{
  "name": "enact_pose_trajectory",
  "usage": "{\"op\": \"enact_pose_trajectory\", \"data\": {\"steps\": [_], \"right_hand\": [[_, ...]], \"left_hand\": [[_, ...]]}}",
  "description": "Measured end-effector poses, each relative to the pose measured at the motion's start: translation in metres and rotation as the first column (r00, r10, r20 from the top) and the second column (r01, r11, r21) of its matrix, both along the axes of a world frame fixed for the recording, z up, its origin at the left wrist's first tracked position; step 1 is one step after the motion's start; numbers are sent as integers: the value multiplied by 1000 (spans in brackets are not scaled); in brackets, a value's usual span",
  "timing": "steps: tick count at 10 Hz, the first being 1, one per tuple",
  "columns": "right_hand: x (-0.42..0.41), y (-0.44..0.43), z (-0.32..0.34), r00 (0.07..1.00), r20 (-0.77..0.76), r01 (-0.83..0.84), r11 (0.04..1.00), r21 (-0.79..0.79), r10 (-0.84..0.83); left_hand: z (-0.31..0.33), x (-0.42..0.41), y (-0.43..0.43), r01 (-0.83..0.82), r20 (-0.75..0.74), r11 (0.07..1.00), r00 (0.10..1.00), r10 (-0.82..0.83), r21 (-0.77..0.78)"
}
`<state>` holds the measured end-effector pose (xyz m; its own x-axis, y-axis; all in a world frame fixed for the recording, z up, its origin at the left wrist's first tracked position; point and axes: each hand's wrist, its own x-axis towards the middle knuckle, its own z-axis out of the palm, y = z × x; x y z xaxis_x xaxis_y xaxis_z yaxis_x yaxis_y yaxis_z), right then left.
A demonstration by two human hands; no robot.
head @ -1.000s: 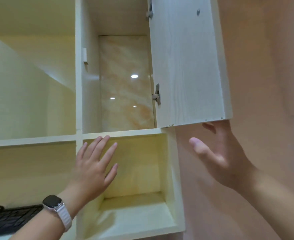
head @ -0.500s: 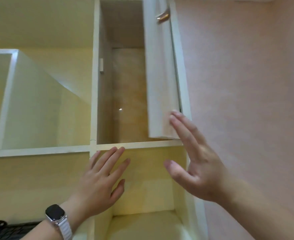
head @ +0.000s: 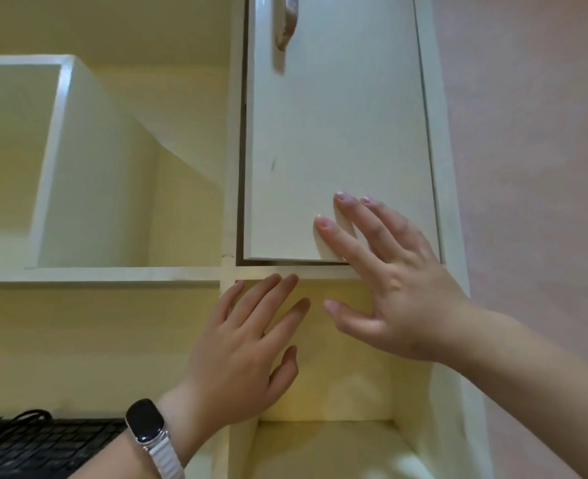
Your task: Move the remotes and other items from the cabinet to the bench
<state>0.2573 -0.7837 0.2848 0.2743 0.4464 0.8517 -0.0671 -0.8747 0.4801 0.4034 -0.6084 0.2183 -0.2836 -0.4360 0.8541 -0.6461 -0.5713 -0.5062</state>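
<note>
Cabinet (head: 230,202) fills the head view, pale cream with open cubbies, and the door (head: 330,133) of its upper right compartment sits almost shut, a thin dark gap showing along the door's left and bottom edges. A metal handle (head: 287,25) hangs near the top of that door. The right hand (head: 396,288) lies flat against the door's lower right corner, its fingers (head: 341,243) spread wide and holding nothing, the fingertips on the door face and the thumb pointing left below the door's bottom edge. The left hand (head: 244,354) is just below the door, in front of the open cubby (head: 337,444) under it, fingers spread loosely and empty, their tips reaching up to the shelf edge (head: 112,273) beneath the door. A dark watch on a pale band (head: 149,433) circles the left wrist. Left of the door an open upper compartment holds a slanted white panel (head: 92,167). Down to the left of the door, a black keyboard (head: 40,447) lies in the lower shelf space. To the right of the door runs a pink wall (head: 534,167). No remotes or other loose items show anywhere in the cabinet's visible cubbies.
</note>
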Motion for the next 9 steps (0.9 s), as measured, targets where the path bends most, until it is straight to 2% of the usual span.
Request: {"op": "enact_pose_trajectory", "data": {"steps": [3, 4, 7, 9], "right_hand": [[34, 5, 9, 942, -86, 326, 945, -4, -325], [36, 6, 11, 929, -109, 357, 934, 4, -354], [12, 26, 8, 904, -207, 393, 918, 55, -374], [-2, 25, -41, 957, -131, 279, 941, 190, -257]], "left_hand": [[1, 1, 2, 1, 8, 1000, 1000, -1, 8], [1, 2, 2, 4, -3, 1000, 1000, -4, 5], [0, -5, 10, -13, -69, 997, 997, 18, 75], [-27, -14, 20, 199, -144, 980, 969, -199, -9]]}}
